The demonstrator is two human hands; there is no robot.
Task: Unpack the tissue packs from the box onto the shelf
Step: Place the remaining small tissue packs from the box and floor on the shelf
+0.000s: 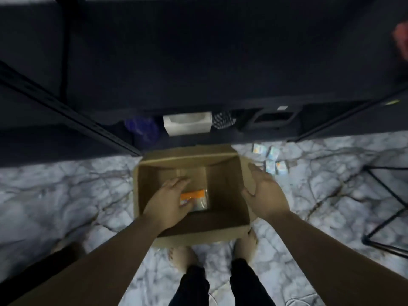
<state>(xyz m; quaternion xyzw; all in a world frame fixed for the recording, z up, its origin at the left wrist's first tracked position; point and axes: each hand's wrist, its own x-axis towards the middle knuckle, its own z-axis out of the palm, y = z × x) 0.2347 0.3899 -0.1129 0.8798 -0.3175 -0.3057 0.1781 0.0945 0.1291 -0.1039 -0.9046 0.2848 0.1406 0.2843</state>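
An open brown cardboard box (227, 195) stands on the marble floor in front of my feet. At its bottom lies a tissue pack (197, 198) with an orange label in clear wrap. My left hand (170, 199) reaches down inside the box, fingers spread over the pack's left part; whether it grips the pack is unclear. My right hand (263, 192) rests on the box's right rim, holding that wall. The dark shelf (198, 62) rises just behind the box.
Several small tissue packs (270, 161) lie on the floor to the right of the box. Under the shelf sit a white container (187, 124), a blue bag (142, 129) and a dark bin (271, 119). A black wire frame (388, 208) stands at the right.
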